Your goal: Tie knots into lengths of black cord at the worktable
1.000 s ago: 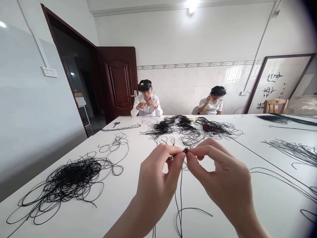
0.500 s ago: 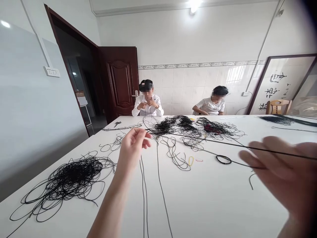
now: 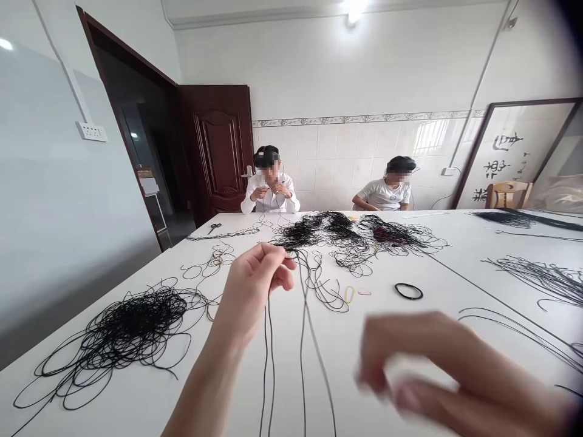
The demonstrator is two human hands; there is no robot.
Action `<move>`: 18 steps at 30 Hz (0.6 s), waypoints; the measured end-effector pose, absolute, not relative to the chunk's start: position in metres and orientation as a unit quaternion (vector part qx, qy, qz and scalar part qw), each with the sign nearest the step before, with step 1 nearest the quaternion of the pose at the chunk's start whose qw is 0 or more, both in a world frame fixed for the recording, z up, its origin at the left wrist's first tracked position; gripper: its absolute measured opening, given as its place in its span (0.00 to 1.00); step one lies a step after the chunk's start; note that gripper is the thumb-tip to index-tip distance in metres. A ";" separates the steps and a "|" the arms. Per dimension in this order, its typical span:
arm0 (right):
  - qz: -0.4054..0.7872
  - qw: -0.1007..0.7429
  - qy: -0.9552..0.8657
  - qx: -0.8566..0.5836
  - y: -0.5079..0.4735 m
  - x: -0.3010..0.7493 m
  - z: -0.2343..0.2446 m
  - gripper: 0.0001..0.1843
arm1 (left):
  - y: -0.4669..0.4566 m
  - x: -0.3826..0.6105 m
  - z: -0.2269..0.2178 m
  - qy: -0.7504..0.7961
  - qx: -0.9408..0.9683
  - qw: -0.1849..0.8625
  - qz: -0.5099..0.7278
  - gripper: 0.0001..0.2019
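My left hand [image 3: 259,276] is raised over the middle of the white table, thumb and forefinger pinched on black cord [image 3: 303,358]. Several strands hang from this pinch toward the table's near edge, one of them smeared by motion. Lower right, my right hand [image 3: 423,358] is blurred, with its thumb apart from the bent fingers and no cord visible between them. Beyond it lies a small black ring [image 3: 409,291]. Left of my left forearm sits a large tangle of black cord [image 3: 141,321].
More black cord heaps [image 3: 337,227] lie across the table's far middle. Scissors [image 3: 214,228] rest near the far left edge. A yellow loop [image 3: 349,295] lies mid-table. Loose strands [image 3: 542,273] spread at right. Two people [image 3: 271,188] sit across the table.
My right hand has let go of the stretched cord and dropped lower and inward. The cord now hangs from my left hand, which has moved slightly right and down.
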State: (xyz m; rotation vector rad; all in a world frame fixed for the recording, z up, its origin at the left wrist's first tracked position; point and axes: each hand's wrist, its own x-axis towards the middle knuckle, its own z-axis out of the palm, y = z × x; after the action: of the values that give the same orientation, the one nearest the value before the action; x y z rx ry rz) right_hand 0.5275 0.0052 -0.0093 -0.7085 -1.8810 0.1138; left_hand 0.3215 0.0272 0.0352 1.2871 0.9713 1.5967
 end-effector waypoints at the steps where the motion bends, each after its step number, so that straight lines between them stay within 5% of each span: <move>1: 0.094 0.502 -0.802 -0.309 0.006 0.522 -0.002 0.14 | 0.023 0.325 0.035 0.387 0.523 0.427 0.628 0.11; 5: 0.139 0.506 -0.764 -0.375 0.015 0.503 0.019 0.05 | 0.012 0.335 0.037 0.398 0.565 0.428 0.583 0.11; 11: 0.176 0.541 -0.748 -0.341 0.025 0.508 0.021 0.14 | 0.010 0.331 0.036 0.348 0.608 0.483 0.525 0.11; 18: 0.122 0.552 -0.718 -0.407 0.032 0.510 0.018 0.05 | 0.007 0.332 0.034 0.266 0.574 0.617 0.467 0.13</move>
State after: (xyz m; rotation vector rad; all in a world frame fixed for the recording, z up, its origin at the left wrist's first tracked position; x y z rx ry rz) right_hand 0.5102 0.0318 0.0178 -0.9638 -1.6973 0.2879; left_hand 0.3322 0.0069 0.0340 1.3223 0.6120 1.0754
